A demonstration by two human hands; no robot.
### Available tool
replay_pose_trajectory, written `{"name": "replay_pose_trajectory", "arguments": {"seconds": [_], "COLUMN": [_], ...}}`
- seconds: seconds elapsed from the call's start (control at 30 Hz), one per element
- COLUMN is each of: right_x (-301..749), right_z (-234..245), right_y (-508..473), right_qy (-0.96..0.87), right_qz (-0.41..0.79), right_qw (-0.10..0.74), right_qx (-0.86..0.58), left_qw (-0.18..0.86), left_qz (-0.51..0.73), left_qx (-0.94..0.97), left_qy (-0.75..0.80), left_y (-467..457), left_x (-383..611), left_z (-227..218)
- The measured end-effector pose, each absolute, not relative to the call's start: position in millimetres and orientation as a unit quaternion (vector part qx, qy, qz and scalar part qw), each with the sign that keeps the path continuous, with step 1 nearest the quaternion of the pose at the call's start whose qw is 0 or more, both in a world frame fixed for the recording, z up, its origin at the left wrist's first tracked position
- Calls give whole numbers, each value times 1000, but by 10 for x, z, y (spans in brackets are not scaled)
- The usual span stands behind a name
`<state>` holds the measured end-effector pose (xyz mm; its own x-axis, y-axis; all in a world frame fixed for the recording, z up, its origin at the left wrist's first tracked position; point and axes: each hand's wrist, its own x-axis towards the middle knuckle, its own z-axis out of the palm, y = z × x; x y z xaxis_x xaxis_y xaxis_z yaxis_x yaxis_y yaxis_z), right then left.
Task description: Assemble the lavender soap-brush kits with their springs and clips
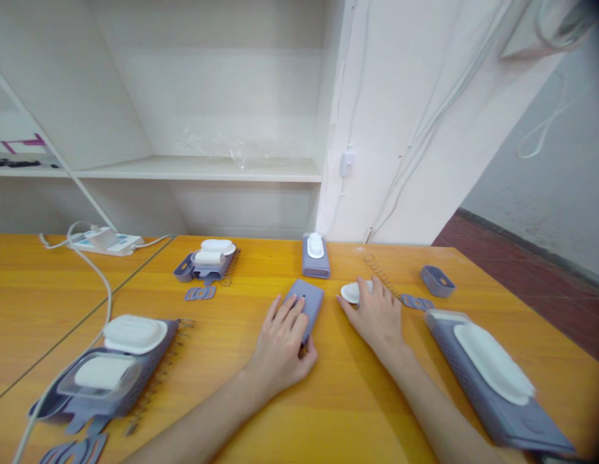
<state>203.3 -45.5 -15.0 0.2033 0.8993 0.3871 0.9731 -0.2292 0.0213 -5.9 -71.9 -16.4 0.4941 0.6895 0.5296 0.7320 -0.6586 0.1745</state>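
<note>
My left hand (283, 341) lies on the wooden table (328, 399) with its fingers stretched over the near end of a flat purple plastic piece (309, 299). My right hand (374, 316) rests flat beside it, fingers spread, its fingertips touching a small white oval piece (351, 292). Beyond them stands a purple block with a white ribbed insert (315, 254). A thin metal spring (380, 272) lies just past my right hand.
A long purple tray with a white oval part (493, 374) lies at the right. A purple tray with white parts (111, 367) sits at the left, another set (210, 258) farther back. A small purple box (437, 281), a power strip (104, 241) and its cable are also on the table.
</note>
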Motion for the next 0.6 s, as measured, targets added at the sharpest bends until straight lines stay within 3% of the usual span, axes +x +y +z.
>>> {"name": "replay_pose_trajectory", "arguments": {"seconds": [0.17, 0.4, 0.5, 0.6], "right_x": [2046, 2267, 2347, 2362], "right_z": [-24, 184, 376, 619], "right_y": [-471, -511, -500, -514], "right_qy": [-599, -585, -573, -546], "right_qz": [-127, -33, 64, 296], "right_qw": [109, 35, 113, 316], "right_qx": [-783, -809, -809, -718], "left_qw": [33, 44, 55, 68], "left_qz": [-264, -276, -290, -307], "left_qx": [-846, -830, -818, -788], "left_qy": [-461, -483, -493, -529], "left_y": [-622, -569, -564, -537], "left_x": [-146, -137, -118, -116], "left_z": [-173, -184, -183, -212]}}
